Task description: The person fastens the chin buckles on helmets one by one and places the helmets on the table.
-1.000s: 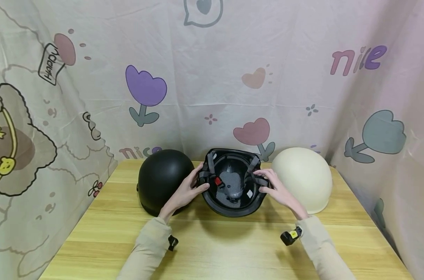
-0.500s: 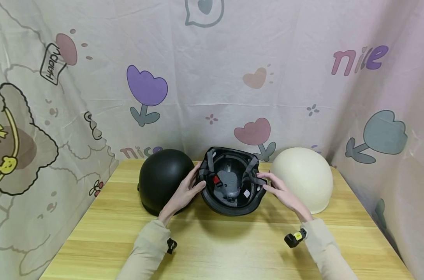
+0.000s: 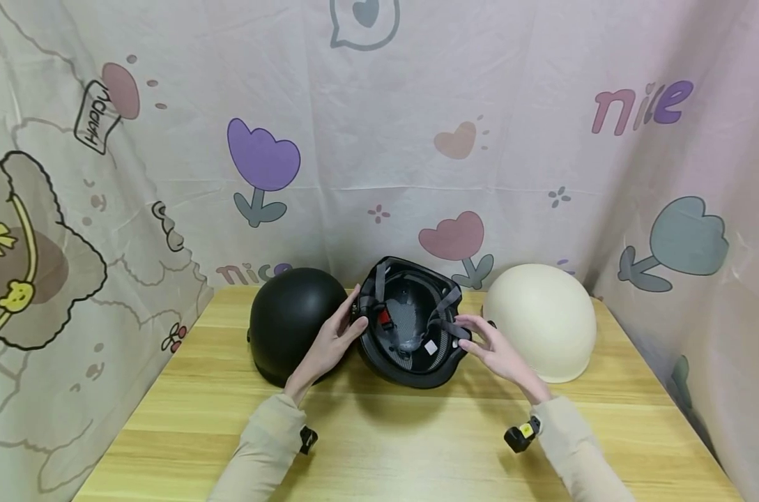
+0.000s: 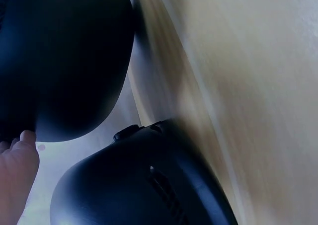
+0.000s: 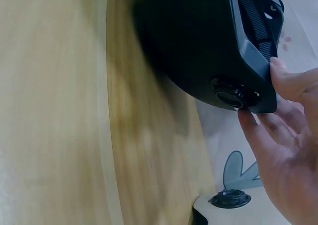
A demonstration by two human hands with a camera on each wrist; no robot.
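Between the two hands, over the far part of a wooden table, a black helmet is held with its padded inside facing the wearer of the head camera, its right side dipping lower than its left. The left hand grips the left edge, thumb in front and fingers reaching round behind. The right hand pinches the opposite edge; in the right wrist view the thumb lies on the rim and the fingertips press beside a round side fitting. So the helmet sits squarely between both grips. Grey straps and a red buckle hang inside. A second black helmet stands just beside the left hand, and a cream helmet near the right hand. Shadow makes it hard to say whether the held shell touches the table.
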